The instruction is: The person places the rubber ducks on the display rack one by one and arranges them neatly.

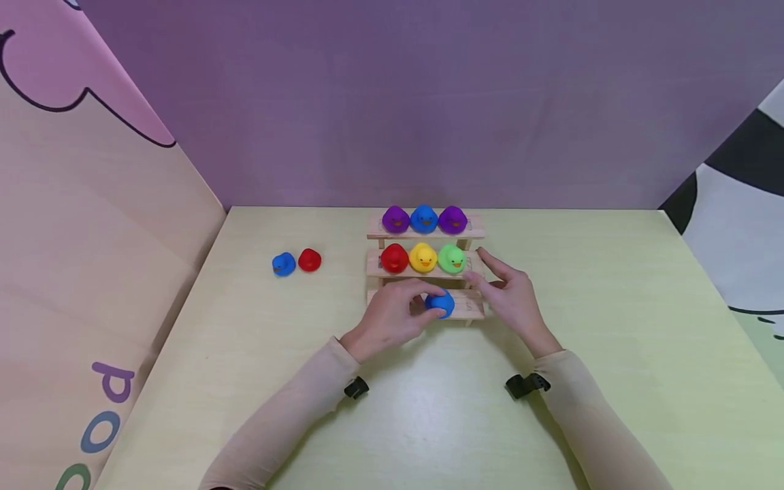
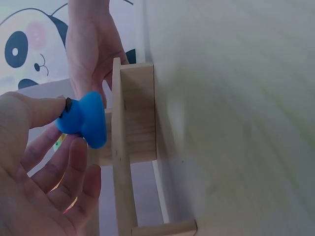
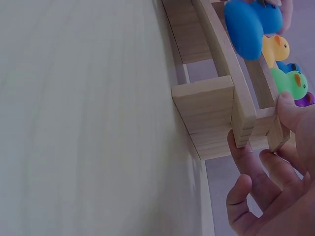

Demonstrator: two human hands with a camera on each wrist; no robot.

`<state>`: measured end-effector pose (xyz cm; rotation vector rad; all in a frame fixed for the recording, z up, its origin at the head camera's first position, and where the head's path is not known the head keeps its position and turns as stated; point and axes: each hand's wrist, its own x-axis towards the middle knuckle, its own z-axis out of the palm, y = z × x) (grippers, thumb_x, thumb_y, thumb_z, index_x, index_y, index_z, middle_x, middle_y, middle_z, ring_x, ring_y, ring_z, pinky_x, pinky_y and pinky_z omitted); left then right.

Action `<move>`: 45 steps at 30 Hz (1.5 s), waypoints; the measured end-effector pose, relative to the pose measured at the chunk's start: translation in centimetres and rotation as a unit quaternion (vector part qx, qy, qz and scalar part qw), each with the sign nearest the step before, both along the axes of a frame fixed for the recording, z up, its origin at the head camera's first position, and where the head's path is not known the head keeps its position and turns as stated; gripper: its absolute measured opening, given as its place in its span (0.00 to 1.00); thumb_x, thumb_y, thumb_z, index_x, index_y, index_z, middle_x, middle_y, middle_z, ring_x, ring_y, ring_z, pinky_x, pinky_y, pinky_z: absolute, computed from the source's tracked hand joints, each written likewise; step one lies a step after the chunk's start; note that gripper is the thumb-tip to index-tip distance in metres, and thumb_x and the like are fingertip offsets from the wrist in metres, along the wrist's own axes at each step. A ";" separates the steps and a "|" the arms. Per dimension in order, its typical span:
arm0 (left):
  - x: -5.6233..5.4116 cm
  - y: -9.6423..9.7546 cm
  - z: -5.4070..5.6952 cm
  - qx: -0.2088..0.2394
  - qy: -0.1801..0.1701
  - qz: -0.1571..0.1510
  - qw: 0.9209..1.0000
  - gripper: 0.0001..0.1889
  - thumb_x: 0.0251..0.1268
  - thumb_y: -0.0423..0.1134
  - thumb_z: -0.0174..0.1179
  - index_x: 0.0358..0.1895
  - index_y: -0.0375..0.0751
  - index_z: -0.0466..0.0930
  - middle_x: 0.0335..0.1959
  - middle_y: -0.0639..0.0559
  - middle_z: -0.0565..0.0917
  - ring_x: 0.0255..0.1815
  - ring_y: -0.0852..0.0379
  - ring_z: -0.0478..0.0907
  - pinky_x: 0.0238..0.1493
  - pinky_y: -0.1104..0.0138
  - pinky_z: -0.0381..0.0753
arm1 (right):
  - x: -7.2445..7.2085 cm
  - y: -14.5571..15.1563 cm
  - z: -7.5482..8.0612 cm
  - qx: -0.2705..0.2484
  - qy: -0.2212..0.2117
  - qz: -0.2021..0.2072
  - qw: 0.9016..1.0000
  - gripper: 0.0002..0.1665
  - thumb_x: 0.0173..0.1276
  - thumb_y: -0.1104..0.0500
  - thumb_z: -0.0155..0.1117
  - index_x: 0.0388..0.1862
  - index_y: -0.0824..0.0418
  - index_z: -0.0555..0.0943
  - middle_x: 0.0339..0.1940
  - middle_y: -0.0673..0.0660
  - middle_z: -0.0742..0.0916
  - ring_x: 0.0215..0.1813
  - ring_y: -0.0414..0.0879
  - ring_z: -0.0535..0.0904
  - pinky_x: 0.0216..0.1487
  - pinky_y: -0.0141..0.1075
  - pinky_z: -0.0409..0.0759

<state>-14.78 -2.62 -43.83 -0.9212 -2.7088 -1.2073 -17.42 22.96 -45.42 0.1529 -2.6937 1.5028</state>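
My left hand point(image 1: 392, 318) pinches a blue rubber duck point(image 1: 442, 304) between thumb and fingers, just over the lowest step of a three-step wooden stand point(image 1: 471, 307). In the left wrist view the duck point(image 2: 91, 120) is tilted sideways, its flat base facing the step's edge. At the stand's right end, my right hand point(image 1: 513, 298) grips the wood. The right wrist view shows its thumb on the upper edge and its fingers under and against the shelf ends. A red duck point(image 1: 395, 258), a yellow duck point(image 1: 423, 258) and a green duck point(image 1: 452, 259) sit on the middle step.
Along the top step stand a purple duck point(image 1: 395, 220), a blue duck point(image 1: 424, 219) and another purple duck point(image 1: 452, 220). Left of the stand, a small blue duck point(image 1: 284, 264) and a red duck point(image 1: 309, 260) lie on the table point(image 1: 184, 381). A purple wall point(image 1: 429, 102) rises behind.
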 end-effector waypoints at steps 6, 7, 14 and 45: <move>-0.5 0.8 -0.2 -0.005 0.005 0.007 1.000 0.18 0.71 0.46 0.72 0.61 0.49 0.89 0.47 0.57 0.91 0.40 0.62 0.82 0.45 0.73 0.81 | 0.0 0.0 0.1 0.007 0.001 0.001 1.000 0.43 0.78 0.40 0.66 0.84 0.56 0.67 0.82 0.63 0.72 0.52 0.66 0.90 0.39 0.24 0.84; -0.6 0.9 -0.2 -0.005 0.005 0.008 1.000 0.18 0.71 0.47 0.72 0.61 0.49 0.89 0.47 0.57 0.91 0.40 0.62 0.81 0.44 0.73 0.81 | 0.0 0.1 0.2 0.010 0.002 0.000 1.000 0.43 0.78 0.40 0.66 0.84 0.56 0.67 0.82 0.63 0.73 0.53 0.66 0.90 0.39 0.23 0.83; -0.9 1.7 -0.5 -0.002 -0.008 0.012 1.000 0.18 0.72 0.48 0.72 0.61 0.50 0.89 0.44 0.59 0.90 0.39 0.58 0.80 0.41 0.74 0.77 | 0.0 0.2 -0.1 -0.002 0.006 0.009 1.000 0.42 0.79 0.41 0.66 0.84 0.56 0.67 0.82 0.63 0.73 0.53 0.66 0.90 0.41 0.22 0.84; -0.4 1.5 -0.3 -0.007 -0.005 0.030 1.000 0.18 0.73 0.48 0.70 0.62 0.51 0.88 0.55 0.58 0.91 0.50 0.60 0.84 0.50 0.72 0.82 | 0.1 0.1 -0.3 -0.014 0.013 0.013 1.000 0.40 0.79 0.43 0.66 0.83 0.56 0.68 0.82 0.63 0.73 0.52 0.67 0.90 0.41 0.22 0.84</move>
